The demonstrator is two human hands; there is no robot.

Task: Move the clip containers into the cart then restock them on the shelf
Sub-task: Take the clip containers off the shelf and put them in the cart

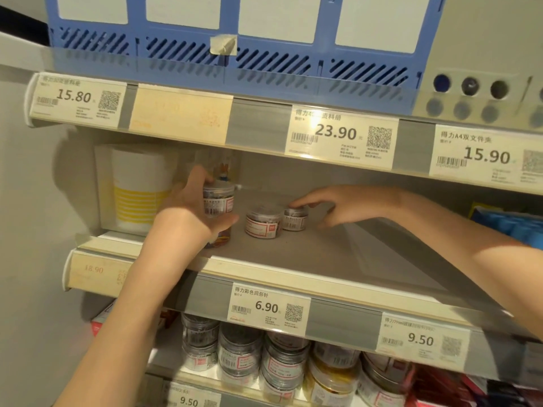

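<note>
My left hand (191,210) grips a clear round clip container (219,199) with a barcode label, held above another container of coloured clips (219,240) on the middle shelf (308,251). Two low clear clip containers stand on that shelf: a wider one (263,221) and a smaller one (294,218) just right of it. My right hand (338,205) reaches in from the right, its fingertips touching the top of the smaller container with the fingers fairly straight.
A white and yellow box (138,186) stands at the shelf's left end. The shelf below holds several stacked clip containers (264,356). Blue plastic file baskets (235,39) sit on the shelf above. Price tags line the shelf edges, and blue packs (511,227) lie far right.
</note>
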